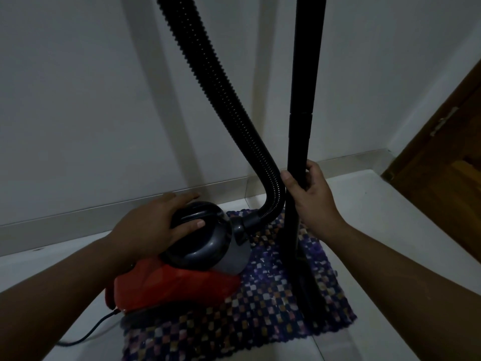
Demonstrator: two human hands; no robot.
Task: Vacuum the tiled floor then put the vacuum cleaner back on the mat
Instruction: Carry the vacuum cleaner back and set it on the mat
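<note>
A red and dark grey vacuum cleaner (182,280) sits on a checkered purple woven mat (260,316) on the white tiled floor (390,230). My left hand (153,225) grips the black handle on top of the vacuum body. A ribbed black hose (226,100) rises from the body's front and leaves the frame at the top. Its black rigid wand (302,100) stands upright to the right, the floor nozzle (309,290) resting on the mat. My right hand (309,194) is wrapped around the wand low down.
A white wall with a grey skirting board (104,209) runs just behind the mat. At the far right is a brown wooden door (447,157). From the vacuum's rear a black power cord (86,334) trails left over the tiles.
</note>
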